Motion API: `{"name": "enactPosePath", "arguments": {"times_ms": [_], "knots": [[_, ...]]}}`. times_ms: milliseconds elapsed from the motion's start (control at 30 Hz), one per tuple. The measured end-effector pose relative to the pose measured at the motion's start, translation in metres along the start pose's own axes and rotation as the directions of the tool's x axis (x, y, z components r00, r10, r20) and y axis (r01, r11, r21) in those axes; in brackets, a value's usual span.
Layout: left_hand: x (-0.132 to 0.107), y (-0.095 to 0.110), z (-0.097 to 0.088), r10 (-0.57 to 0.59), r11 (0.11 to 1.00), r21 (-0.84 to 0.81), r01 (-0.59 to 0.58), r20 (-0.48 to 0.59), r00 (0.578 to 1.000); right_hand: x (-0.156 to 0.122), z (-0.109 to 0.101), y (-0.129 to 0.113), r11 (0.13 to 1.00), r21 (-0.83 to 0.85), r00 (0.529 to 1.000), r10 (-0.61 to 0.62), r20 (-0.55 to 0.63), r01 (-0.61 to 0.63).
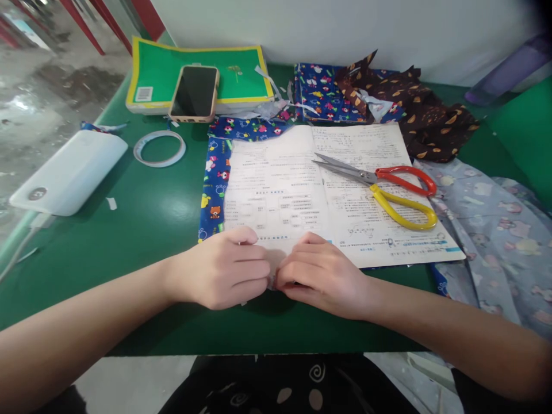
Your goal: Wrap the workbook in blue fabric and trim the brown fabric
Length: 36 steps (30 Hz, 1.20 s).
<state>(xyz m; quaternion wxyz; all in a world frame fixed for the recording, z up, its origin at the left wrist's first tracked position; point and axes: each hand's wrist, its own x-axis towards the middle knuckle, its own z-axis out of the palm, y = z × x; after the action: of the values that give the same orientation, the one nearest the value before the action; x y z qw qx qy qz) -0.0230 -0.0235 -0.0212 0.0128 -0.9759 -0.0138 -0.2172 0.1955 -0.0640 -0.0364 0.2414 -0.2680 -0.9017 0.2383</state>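
An open book (pixel 276 172) lies before me, with blue cartoon-print cloth (pixel 214 198) folded along its left and top edges. My left hand (pixel 228 267) is closed at the book's near edge, knuckles up. Right beside it, my right hand (pixel 323 275) is closed too, its fingers curled under at the same edge. The fingertips of both hands nearly meet; what they pinch there is mostly hidden. Scissors (pixel 366 175) with one red and one yellow handle rest slightly apart-bladed on the right page, untouched.
A phone (pixel 195 92) lies on a green book (pixel 241 75). Left are a tape roll (pixel 181 150) and a white power bank (pixel 71 172) with a cable. Behind sits a blue cloth-covered book (pixel 317 92); brown cloth (pixel 435 115) and pale printed cloth (pixel 509 230) lie right.
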Motion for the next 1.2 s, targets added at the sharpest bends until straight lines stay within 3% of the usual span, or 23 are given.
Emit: {"name": "enactPosePath", "arguments": {"times_ms": [200, 333, 567, 900, 1200], "knots": [[-0.001, 0.000, 0.000, 0.001, 1.000, 0.015, -0.001, 0.015, 1.000, 0.001, 0.000, -0.002, 1.000, 0.021, 0.997, 0.011, -0.070, -0.009], [-0.001, 0.000, 0.000, -0.002, 1.000, 0.025, 0.002, 0.015, 1.000, 0.002, 0.002, -0.010, 0.993, 0.018, 0.983, 0.120, -0.139, -0.119], [-0.002, 0.000, 0.000, 0.008, 1.000, 0.011, -0.008, 0.023, 1.000, 0.001, 0.005, -0.019, 0.979, 0.014, 0.978, 0.203, -0.051, -0.203], [-0.001, -0.001, -0.002, -0.009, 1.000, -0.005, 0.009, 0.014, 1.000, 0.002, 0.005, -0.017, 0.968, 0.053, 0.968, 0.248, -0.038, -0.246], [-0.002, -0.001, -0.001, -0.003, 1.000, 0.013, 0.004, -0.018, 1.000, 0.006, 0.000, -0.016, 0.936, 0.162, 0.950, 0.306, 0.069, -0.313]]}}
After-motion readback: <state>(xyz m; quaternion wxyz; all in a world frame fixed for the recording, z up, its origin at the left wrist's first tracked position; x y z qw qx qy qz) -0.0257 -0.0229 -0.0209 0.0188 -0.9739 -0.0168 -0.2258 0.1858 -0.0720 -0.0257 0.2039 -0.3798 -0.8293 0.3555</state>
